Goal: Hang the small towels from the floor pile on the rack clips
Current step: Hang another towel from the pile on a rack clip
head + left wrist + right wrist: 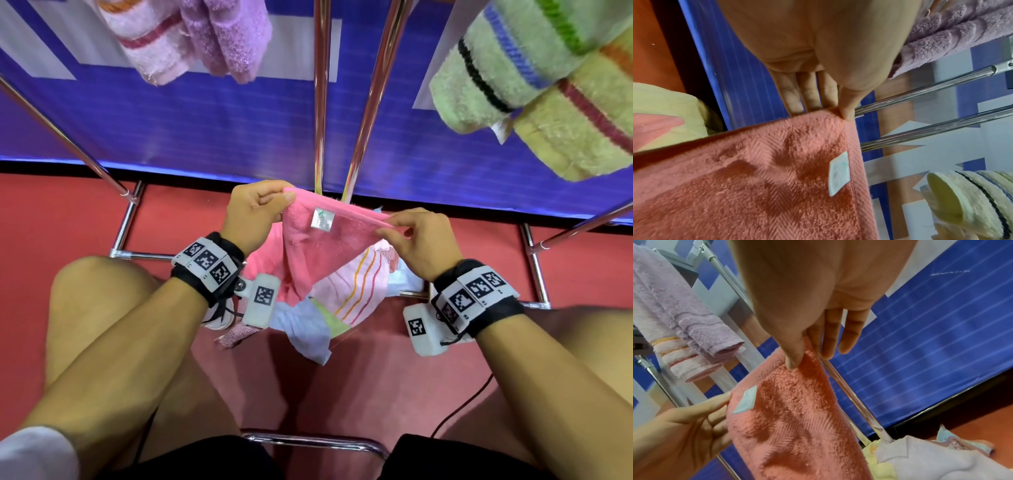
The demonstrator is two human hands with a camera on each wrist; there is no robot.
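A small pink towel (322, 253) with a white label (322, 219) hangs stretched between both hands above the floor pile (308, 318). My left hand (255, 212) pinches its left top corner between thumb and fingers; the left wrist view shows the pinch on the towel (777, 178) at the thumb tip (846, 113). My right hand (416, 240) pinches the right top edge; the right wrist view shows the thumb pressed into the towel (797, 418). The pile holds a striped pink towel (352, 291) and a pale blue one (305, 329).
Chrome rack poles (322, 96) rise in front of a blue panel (205, 130). Purple and pink striped towels (191, 37) hang at the upper left, green and yellow ones (534, 89) at the upper right. My knees flank the pile on the red floor (51, 222).
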